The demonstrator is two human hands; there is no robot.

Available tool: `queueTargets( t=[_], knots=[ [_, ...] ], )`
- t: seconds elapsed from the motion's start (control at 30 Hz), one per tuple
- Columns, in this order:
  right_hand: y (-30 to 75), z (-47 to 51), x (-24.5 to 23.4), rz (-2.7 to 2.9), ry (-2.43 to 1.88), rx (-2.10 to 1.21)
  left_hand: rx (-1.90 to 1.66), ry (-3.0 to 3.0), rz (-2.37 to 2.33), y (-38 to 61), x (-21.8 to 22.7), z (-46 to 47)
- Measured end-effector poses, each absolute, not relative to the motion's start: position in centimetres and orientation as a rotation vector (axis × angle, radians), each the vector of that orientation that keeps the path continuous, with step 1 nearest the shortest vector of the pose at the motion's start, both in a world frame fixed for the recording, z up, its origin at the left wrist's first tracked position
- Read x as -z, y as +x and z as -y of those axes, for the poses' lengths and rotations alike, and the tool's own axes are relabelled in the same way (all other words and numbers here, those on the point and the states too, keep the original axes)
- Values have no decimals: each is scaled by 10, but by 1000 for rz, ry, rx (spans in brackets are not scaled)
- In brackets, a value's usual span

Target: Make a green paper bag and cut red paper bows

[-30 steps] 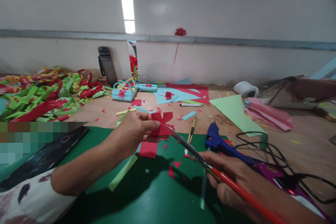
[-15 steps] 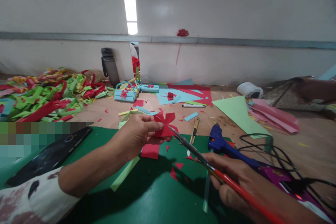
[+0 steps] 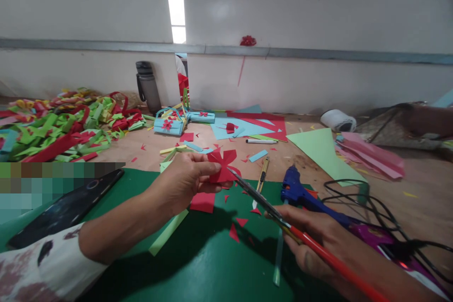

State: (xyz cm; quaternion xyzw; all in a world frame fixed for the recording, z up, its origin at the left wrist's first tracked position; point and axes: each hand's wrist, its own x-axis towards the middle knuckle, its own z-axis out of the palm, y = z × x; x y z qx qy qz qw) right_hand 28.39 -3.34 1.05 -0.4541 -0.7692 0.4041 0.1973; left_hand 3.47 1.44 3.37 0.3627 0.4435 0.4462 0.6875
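My left hand point(image 3: 193, 170) pinches a red paper flower point(image 3: 223, 163) with notched petals, thumb on its front. My right hand point(image 3: 307, 233) is wrapped round a pair of red-handled scissors point(image 3: 262, 203), seen nearly edge-on. Their blade tips touch or lie right at the flower's right lower petal; I cannot tell which. Below the flower, a red paper square point(image 3: 202, 203) rests on the green mat point(image 3: 198, 259). Small red paper scraps point(image 3: 233, 233) are scattered near it. A yellow utility knife point(image 3: 262, 174) lies behind the scissors.
A blue glue gun point(image 3: 300, 193) with a black cable point(image 3: 371, 207) lies at right. A dark phone point(image 3: 71, 207) is at left. Farther back are blue paper bags point(image 3: 168, 126), a bottle point(image 3: 148, 87), a heap of coloured strips point(image 3: 63, 127) and green paper point(image 3: 325, 151).
The scissors' tips have shifted slightly up and left against the flower. My left hand keeps its pinch, and the view has tilted a little.
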Motion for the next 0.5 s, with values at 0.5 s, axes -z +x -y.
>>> queueTargets(
  t=[0.5],
  knots=[
    [275, 30, -21, 2196, -1327, -1252, -1001, 828, -984, 33, -30, -14]
  ],
)
